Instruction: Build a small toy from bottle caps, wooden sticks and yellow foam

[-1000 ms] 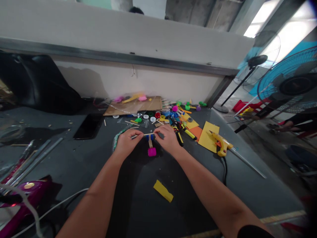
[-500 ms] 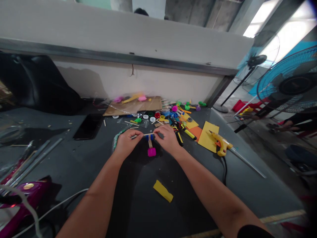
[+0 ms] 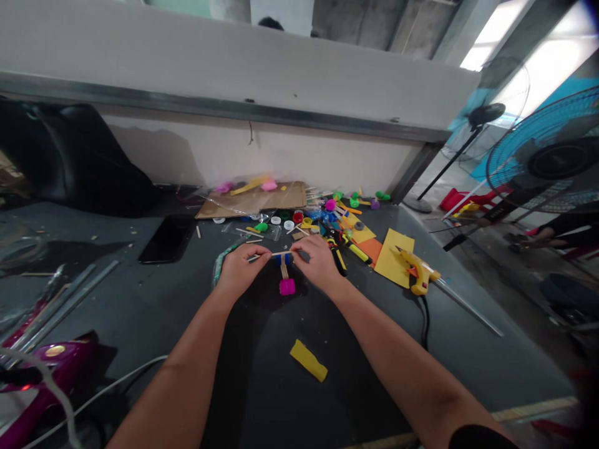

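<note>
Over the dark table, my left hand and my right hand both pinch a small craft piece. It is a thin wooden stick with a blue part in the middle. A short stick hangs down from it to a magenta cap that rests on the table. Each hand holds one end of the wooden stick, fingers closed.
A yellow scrap lies nearer to me. A yellow glue gun and yellow paper lie to the right. A black phone and cardboard with coloured caps and sticks sit behind. A purple object and cables are at the left.
</note>
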A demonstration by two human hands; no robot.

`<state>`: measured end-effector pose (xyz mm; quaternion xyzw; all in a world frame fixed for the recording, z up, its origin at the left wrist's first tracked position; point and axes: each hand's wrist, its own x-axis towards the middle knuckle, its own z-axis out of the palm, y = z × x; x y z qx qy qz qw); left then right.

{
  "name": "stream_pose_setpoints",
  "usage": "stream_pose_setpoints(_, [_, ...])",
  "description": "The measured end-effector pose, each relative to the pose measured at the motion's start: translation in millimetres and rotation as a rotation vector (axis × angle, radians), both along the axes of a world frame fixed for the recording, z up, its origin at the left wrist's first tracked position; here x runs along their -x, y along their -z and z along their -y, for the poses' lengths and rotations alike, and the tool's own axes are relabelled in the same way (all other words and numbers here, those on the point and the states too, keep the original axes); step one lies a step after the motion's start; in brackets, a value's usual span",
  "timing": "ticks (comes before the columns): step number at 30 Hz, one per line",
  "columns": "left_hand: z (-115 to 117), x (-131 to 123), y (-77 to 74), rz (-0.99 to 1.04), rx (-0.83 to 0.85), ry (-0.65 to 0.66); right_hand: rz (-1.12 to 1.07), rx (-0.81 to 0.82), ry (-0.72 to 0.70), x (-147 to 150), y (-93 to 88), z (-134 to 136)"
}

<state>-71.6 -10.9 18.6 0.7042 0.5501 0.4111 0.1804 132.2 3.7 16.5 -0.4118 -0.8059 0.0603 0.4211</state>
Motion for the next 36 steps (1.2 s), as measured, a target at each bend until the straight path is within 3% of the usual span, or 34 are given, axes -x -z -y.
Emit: stream_pose_setpoints(36, [1.4,-2.0,-3.1,-0.002,-0.017,-0.003,-0.001,0.000,-0.001,-0.2,-1.2,0.6])
